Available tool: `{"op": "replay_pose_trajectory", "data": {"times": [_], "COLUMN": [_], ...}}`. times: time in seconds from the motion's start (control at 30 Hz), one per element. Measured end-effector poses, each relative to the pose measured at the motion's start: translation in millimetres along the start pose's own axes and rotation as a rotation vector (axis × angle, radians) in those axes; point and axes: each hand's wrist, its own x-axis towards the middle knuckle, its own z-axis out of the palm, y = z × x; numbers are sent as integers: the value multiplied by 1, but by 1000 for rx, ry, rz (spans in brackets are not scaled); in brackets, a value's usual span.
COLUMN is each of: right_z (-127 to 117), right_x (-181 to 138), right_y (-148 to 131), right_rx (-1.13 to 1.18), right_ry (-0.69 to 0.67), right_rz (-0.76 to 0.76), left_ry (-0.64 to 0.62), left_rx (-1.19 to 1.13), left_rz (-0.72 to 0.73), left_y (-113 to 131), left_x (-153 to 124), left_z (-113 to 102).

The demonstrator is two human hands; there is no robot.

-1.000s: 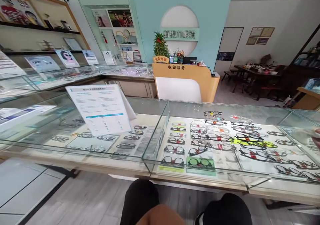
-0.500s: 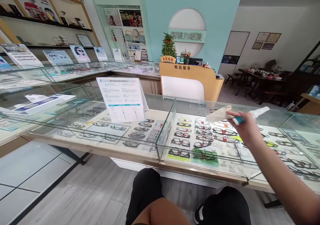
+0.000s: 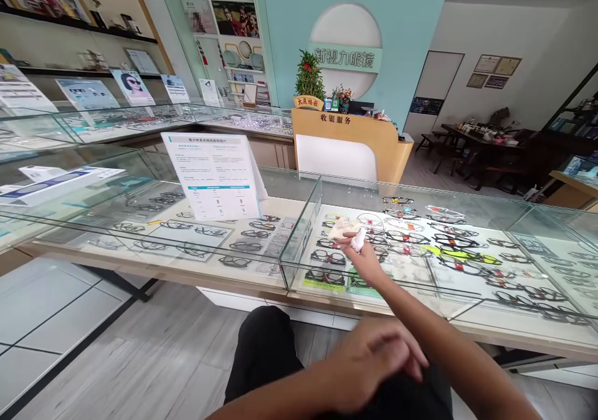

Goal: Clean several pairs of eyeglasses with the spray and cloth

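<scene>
My right hand (image 3: 363, 259) is over the glass-topped display case (image 3: 299, 295), closed around a small white bottle (image 3: 358, 240). A crumpled cream cloth (image 3: 344, 227) is at its fingertips, above or against the glass. Beneath the pane lie rows of eyeglass frames (image 3: 405, 237), several with red tags. Low in the view, my left hand (image 3: 374, 361) hangs over my lap, its fingers partly bent and smeared by motion. Nothing shows in it, and whether it is closed cannot be made out.
A white printed sign (image 3: 215, 177) stands on the case to the left. Further left lies a flat white-and-blue box (image 3: 60, 183). A glass divider (image 3: 303, 227) splits the case. Behind is a wooden cashier counter (image 3: 392, 139) with a potted plant (image 3: 308, 77).
My right hand has swept leftward across the glass with the cloth and bottle. My left hand has come up into view from the bottom. The camera has shifted slightly.
</scene>
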Motion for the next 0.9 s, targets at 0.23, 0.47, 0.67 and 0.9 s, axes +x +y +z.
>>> {"op": "replay_pose_trajectory", "data": {"times": [0.23, 0.47, 0.67, 0.9], "right_z": [-17, -1, -20, 10], "right_x": [-23, -61, -102, -145], "right_y": [5, 3, -21, 17], "right_rx": [47, -10, -416, -674], "right_ry": [115, 95, -39, -855], "right_rz": [43, -27, 4, 445], "left_ry": [921, 742, 765, 1095], "left_rx": [528, 415, 336, 474], "left_rz": [145, 33, 127, 43], "left_y": [-36, -49, -58, -46], "left_x": [22, 62, 63, 33], "left_z": [-104, -120, -137, -240]}}
